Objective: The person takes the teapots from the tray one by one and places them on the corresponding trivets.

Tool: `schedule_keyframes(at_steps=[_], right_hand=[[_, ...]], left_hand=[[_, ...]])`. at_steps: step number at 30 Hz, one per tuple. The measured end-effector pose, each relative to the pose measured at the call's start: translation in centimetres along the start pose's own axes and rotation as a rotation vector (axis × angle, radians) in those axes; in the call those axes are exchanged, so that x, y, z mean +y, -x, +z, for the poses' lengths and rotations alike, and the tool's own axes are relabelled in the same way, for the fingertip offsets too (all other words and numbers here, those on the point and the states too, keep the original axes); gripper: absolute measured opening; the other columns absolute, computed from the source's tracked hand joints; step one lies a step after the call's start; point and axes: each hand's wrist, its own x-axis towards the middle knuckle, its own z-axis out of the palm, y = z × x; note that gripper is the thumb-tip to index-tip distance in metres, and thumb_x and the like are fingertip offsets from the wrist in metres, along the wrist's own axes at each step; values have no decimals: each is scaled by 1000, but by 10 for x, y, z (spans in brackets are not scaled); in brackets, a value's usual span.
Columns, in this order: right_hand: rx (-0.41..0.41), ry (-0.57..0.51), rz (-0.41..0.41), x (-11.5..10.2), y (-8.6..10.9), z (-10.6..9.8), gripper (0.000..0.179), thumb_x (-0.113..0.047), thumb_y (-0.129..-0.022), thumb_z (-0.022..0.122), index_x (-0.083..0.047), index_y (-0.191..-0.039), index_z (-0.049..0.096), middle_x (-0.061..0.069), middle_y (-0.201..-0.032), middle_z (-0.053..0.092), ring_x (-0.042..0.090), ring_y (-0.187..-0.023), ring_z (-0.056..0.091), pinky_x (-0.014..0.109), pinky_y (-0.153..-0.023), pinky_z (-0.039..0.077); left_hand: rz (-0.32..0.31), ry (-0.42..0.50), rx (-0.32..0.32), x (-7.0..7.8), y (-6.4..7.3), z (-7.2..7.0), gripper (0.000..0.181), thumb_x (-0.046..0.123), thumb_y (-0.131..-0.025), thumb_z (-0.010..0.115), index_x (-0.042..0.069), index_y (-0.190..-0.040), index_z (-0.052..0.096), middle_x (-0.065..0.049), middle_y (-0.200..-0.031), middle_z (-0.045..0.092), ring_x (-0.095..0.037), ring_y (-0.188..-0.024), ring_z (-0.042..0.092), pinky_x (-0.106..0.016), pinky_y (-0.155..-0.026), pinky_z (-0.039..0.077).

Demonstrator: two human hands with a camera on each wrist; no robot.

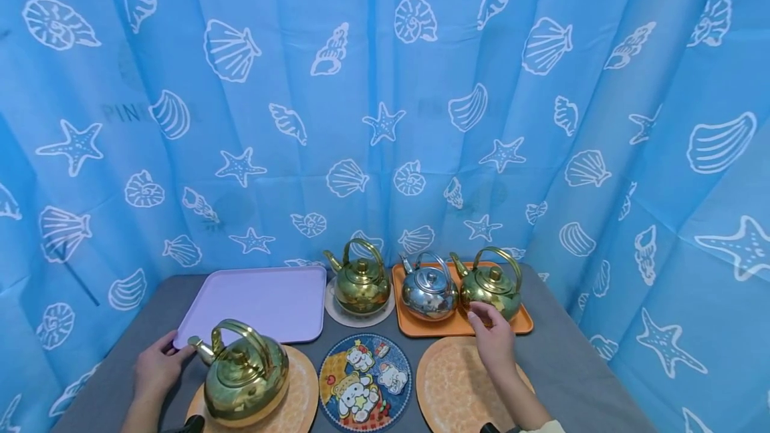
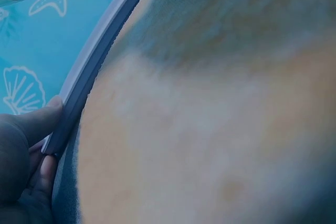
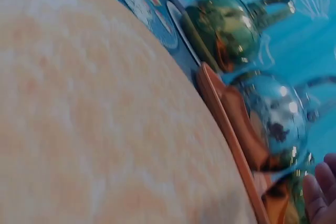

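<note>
My left hand pinches the near-left corner of the lilac tray. In the left wrist view the thumb lies over the tray rim, with fingers below it. Just right of that hand, a gold kettle stands on a round tan mat, spout towards the fingers. My right hand, fingers loosely bent, is at the front of another gold kettle on the orange tray. A silver kettle shares that tray, left of the hand.
Between the trays a third gold kettle stands on a pale round plate. In front lies a blue round mat with cartoon animals. A second tan mat lies under the right forearm. Blue shell-print curtains surround the grey table.
</note>
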Motion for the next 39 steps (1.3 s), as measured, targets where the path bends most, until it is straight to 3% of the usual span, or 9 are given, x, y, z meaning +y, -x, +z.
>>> schedule_keyframes(at_steps=[10, 17, 20, 23, 27, 30, 35, 37, 39], right_hand=[[61, 18, 199, 28, -2, -38, 27, -14, -97, 60, 2, -119, 62, 19, -111, 62, 5, -81, 56, 16, -63, 49], [131, 13, 255, 49, -5, -53, 28, -10, -95, 61, 5, -118, 61, 23, -113, 62, -7, -74, 52, 17, -60, 49], [173, 41, 285, 59, -9, -57, 28, -9, -94, 60, 4, -118, 62, 21, -114, 62, 1, -80, 56, 12, -57, 46], [197, 77, 310, 67, -14, -59, 29, -9, -94, 59, 3, -120, 61, 21, -116, 60, 20, -94, 59, 10, -56, 42], [183, 103, 326, 72, -19, -63, 32, -11, -96, 57, 5, -124, 57, 24, -120, 56, 37, -108, 53, 28, -70, 49], [153, 119, 316, 73, -22, -65, 34, -12, -96, 57, 6, -126, 56, 25, -122, 55, 40, -111, 52, 40, -76, 50], [113, 163, 295, 76, -29, -66, 37, -12, -96, 58, 7, -127, 55, 27, -121, 56, 40, -106, 54, 20, -56, 43], [108, 176, 294, 80, -33, -66, 36, -11, -97, 57, 7, -127, 55, 28, -121, 56, 40, -104, 54, 22, -57, 45], [101, 188, 290, 84, -37, -66, 35, -9, -97, 56, 8, -128, 54, 29, -122, 55, 41, -104, 54, 31, -65, 51]], left_hand=[[26, -2, 14, 0, 0, 1, 65, 16, -87, 72, -16, -135, 41, -40, -128, 44, -53, -117, 47, -60, -97, 39], [31, -1, 6, -1, -1, 1, 66, 17, -87, 72, -17, -135, 42, -40, -128, 45, -53, -117, 47, -60, -96, 39], [27, 6, -2, -2, -1, 1, 67, 18, -87, 72, -17, -135, 40, -41, -129, 43, -54, -118, 46, -60, -95, 40], [26, 6, 2, -2, -1, 2, 68, 18, -87, 72, -17, -136, 40, -41, -129, 43, -54, -118, 45, -60, -95, 40], [9, 8, 9, -2, -1, 3, 65, 14, -88, 70, -16, -137, 40, -40, -130, 43, -53, -119, 46, -59, -95, 41], [0, 16, 0, -2, 0, 2, 66, 15, -89, 70, -16, -137, 39, -41, -131, 42, -54, -119, 45, -60, -95, 41], [-7, 14, -11, -1, 0, 1, 67, 18, -89, 71, -16, -137, 39, -41, -131, 42, -54, -121, 43, -61, -97, 38], [-15, 9, -8, -1, -1, 1, 67, 18, -89, 70, -15, -137, 39, -40, -132, 42, -54, -122, 43, -61, -98, 37], [-22, 8, -12, -1, -2, 2, 67, 18, -89, 70, -15, -138, 38, -40, -132, 41, -53, -122, 42, -61, -98, 37]])
